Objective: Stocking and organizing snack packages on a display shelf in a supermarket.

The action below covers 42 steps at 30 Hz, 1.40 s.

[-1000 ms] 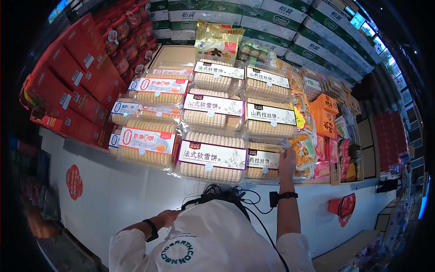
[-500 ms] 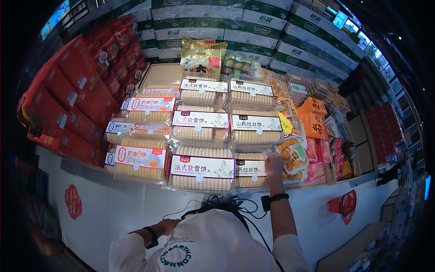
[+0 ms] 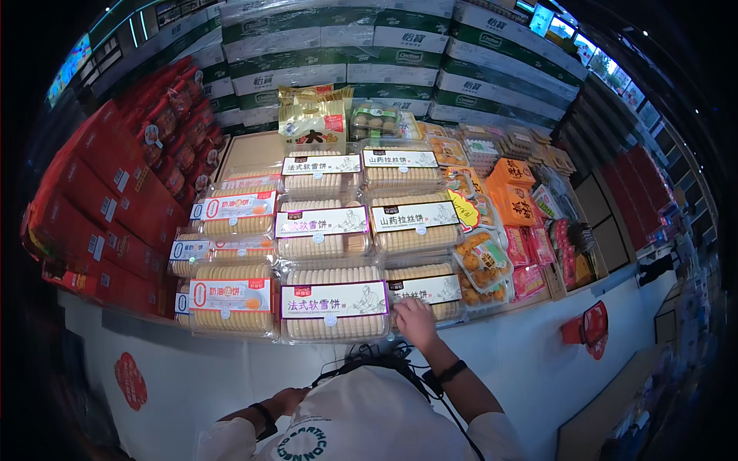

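Observation:
My right hand [image 3: 416,321] reaches to the front of the display. Its fingers look parted, with the fingertips against the left end of a clear box of pale biscuits [image 3: 424,290] with a white label. Beside it on the left is a larger clear biscuit box [image 3: 334,301] with a purple-edged label, close to the fingertips. Low by the front of my white shirt is my left hand [image 3: 288,401]; its fingers are mostly hidden, and no object shows in it. Clear packs of round golden cookies [image 3: 483,261] lie right of the small-labelled box.
Further biscuit boxes [image 3: 234,298] stand in rows left and behind. Red cartons [image 3: 108,196] rise at the left, white-and-green cartons [image 3: 315,69] at the back. Orange packs [image 3: 513,201] and pink packs [image 3: 529,281] sit to the right. A red bin [image 3: 586,329] stands on the floor.
My right hand has moved left, from the right end of the front-right biscuit box to its left end, uncovering the cookie packs. The view has shifted a little. My left hand stays low.

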Motion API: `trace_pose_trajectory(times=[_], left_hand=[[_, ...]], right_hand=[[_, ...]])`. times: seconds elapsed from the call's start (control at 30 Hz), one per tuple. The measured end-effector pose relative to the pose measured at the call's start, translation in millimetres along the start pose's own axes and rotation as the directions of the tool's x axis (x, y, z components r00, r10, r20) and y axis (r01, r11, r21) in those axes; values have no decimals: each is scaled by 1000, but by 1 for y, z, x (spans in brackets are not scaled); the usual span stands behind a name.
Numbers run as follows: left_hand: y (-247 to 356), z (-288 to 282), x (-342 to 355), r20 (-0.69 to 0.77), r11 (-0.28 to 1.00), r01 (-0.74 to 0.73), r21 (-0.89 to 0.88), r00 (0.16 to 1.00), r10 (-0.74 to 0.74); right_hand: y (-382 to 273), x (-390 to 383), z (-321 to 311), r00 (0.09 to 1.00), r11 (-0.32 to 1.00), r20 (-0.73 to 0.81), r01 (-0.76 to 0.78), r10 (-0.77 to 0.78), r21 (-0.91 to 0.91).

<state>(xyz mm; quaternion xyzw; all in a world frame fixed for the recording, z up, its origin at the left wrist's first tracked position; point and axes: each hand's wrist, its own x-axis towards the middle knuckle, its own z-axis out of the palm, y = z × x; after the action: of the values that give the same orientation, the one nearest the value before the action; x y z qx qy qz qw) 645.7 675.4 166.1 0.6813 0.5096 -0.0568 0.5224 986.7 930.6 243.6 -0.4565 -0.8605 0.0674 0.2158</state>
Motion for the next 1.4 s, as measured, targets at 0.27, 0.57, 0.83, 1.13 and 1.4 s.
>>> trace_pose_trajectory(times=[0.27,0.57,0.83,1.13,1.4], left_hand=[[-28,22,0,-63,961,-9,-277,998,-8],[-41,14,10,1,915,55,-399,998,-60],[-96,54,18,-27,847,34,-531,998,-57],[-41,14,8,32,838,99,-537,995,-97],[-33,12,15,54,962,20,-272,999,-6]], right_hand=[[70,-46,-43,881,902,-224,-430,416,-17],[-19,-26,-3,994,992,-55,-88,93,89],[66,-44,-39,958,968,-146,-250,246,-11],[48,-32,-18,919,946,-226,-303,322,116],[-8,-17,-5,997,986,82,-26,12,165]])
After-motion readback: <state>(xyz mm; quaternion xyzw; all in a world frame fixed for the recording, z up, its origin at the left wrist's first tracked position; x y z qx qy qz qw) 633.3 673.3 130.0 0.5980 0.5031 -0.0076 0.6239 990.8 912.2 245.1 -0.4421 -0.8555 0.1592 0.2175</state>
